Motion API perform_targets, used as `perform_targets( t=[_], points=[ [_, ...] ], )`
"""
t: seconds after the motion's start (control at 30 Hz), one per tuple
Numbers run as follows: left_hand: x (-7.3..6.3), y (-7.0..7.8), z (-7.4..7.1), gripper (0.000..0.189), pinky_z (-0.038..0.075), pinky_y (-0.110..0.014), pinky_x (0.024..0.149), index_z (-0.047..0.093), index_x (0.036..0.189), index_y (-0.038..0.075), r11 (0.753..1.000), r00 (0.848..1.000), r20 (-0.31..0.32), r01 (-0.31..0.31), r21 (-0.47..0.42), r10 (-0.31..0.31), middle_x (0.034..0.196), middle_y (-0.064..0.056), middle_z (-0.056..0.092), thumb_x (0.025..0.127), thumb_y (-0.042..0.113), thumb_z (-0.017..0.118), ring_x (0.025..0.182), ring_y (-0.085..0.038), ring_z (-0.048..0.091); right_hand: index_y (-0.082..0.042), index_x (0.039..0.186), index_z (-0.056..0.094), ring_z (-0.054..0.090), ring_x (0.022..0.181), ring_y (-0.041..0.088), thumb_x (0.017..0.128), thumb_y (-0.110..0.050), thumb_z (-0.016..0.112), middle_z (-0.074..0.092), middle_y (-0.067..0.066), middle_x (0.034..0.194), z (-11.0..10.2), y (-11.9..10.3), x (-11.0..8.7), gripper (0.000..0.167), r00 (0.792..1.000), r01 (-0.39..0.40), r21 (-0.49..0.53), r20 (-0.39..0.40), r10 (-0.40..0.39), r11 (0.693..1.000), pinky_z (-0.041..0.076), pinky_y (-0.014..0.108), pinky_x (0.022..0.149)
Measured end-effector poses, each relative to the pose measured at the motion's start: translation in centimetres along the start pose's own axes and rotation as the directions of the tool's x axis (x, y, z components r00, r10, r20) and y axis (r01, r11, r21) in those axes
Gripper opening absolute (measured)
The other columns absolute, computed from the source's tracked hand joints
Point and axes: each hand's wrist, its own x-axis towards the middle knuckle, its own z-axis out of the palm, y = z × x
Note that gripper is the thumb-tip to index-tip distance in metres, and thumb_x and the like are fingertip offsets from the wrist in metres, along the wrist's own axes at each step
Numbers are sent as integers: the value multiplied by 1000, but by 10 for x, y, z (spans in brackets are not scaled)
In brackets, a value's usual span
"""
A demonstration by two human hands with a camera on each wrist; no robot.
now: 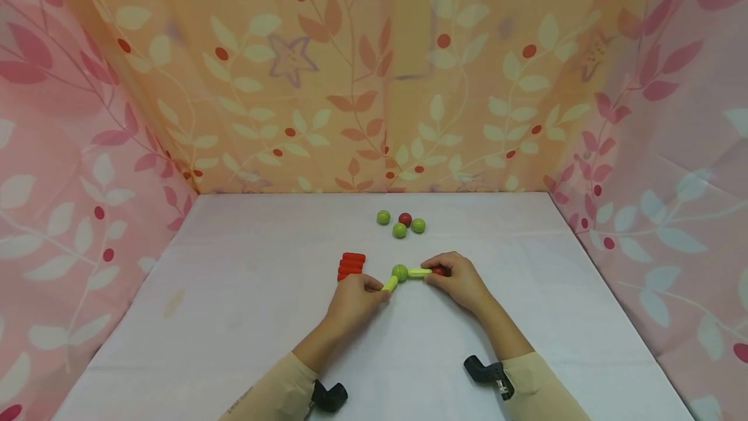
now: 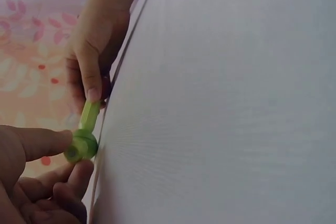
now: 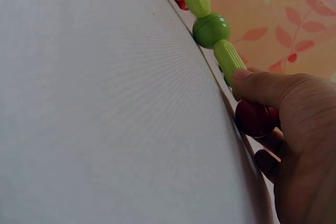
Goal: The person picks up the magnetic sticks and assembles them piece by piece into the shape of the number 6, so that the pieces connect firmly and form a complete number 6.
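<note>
A green ball [image 1: 400,272] joins two yellow-green rods in a bent chain over the white table. My left hand [image 1: 355,299] pinches the left rod [image 1: 390,283] between thumb and fingers. The grooved right rod [image 3: 229,61] runs from the green ball to a dark red ball [image 3: 254,118]. My right hand [image 1: 458,279] grips that rod at its red-ball end, with the thumb on the rod and fingers around the ball. In the head view the right fingers partly cover the red ball.
Several red rods [image 1: 352,265] lie stacked side by side just beyond my left hand. Farther back on the white table [image 1: 263,317] sit green balls [image 1: 383,217] and one red ball [image 1: 405,219]. Patterned cloth [image 1: 362,83] walls the back and both sides.
</note>
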Motion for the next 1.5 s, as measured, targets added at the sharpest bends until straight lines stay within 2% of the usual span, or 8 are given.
perform_targets(
  t=[0.13, 0.27, 0.4, 0.57, 0.8, 0.97, 1.1, 1.5],
  points=[
    [4, 0, -4, 18, 47, -29, 61, 71, 81, 22, 995, 994, 97, 61, -78, -54, 76, 8, 63, 74, 38, 74, 75, -15, 56, -37, 94, 68, 51, 100, 9, 74, -29, 76, 58, -13, 100, 0, -1, 1, 23, 1000, -8, -3, -4, 8, 1000, 41, 37, 88],
    [9, 3, -9, 19, 46, -30, 64, 72, 80, 21, 983, 977, 179, 143, -120, -120, 79, 5, 65, 73, 39, 74, 80, -17, 56, -39, 93, 67, 51, 100, 9, 74, -30, 76, 58, -13, 100, 0, -2, 1, 23, 1000, -12, -1, -4, 12, 1000, 41, 37, 89],
    [15, 8, -10, 19, 44, -29, 62, 72, 78, 21, 973, 960, 222, 201, -111, -173, 78, 3, 67, 72, 39, 75, 78, -18, 56, -38, 94, 67, 52, 100, 10, 74, -30, 76, 58, -12, 101, 1, -3, 1, 23, 1000, -7, 6, -5, 7, 1000, 41, 38, 89],
    [21, 13, -11, 18, 43, -29, 59, 72, 75, 22, 973, 949, 253, 214, -83, -187, 76, 2, 67, 71, 40, 76, 75, -18, 55, -37, 94, 68, 52, 100, 10, 74, -30, 76, 58, -12, 100, 1, -3, 1, 22, 1000, -8, 8, -8, 8, 1000, 40, 37, 89],
    [26, 15, -7, 22, 36, -28, 54, 71, 73, 18, 968, 940, 270, 238, -79, -209, 73, -3, 64, 70, 39, 77, 70, -19, 52, -36, 94, 68, 52, 100, 9, 74, -32, 76, 58, -13, 100, 2, -2, 1, 23, 1000, -16, 6, -6, 16, 1000, 40, 37, 89],
    [27, 16, -3, 25, 29, -28, 49, 70, 71, 16, 956, 930, 266, 282, -78, -253, 63, -3, 54, 68, 40, 78, 62, -16, 44, -36, 94, 68, 52, 100, 9, 73, -34, 76, 58, -13, 100, 4, -1, 0, 23, 1000, -22, 11, -1, 22, 1000, 39, 37, 90],
    [29, 15, 1, 27, 26, -28, 46, 70, 69, 15, 954, 930, 255, 291, -76, -264, 56, -1, 44, 67, 40, 79, 56, -16, 39, -36, 94, 68, 51, 101, 10, 73, -34, 76, 58, -12, 101, 5, -1, 1, 23, 1000, -25, 16, -2, 25, 1000, 39, 37, 90],
    [29, 12, 9, 27, 23, -28, 45, 70, 67, 17, 961, 939, 249, 264, -86, -236, 53, 0, 40, 67, 43, 78, 52, -16, 33, -29, 100, 68, 51, 99, 12, 76, -32, 73, 59, -9, 102, -4, -10, 2, 24, 996, -64, -15, 65, 65, 998, 39, 37, 88]
  ],
)
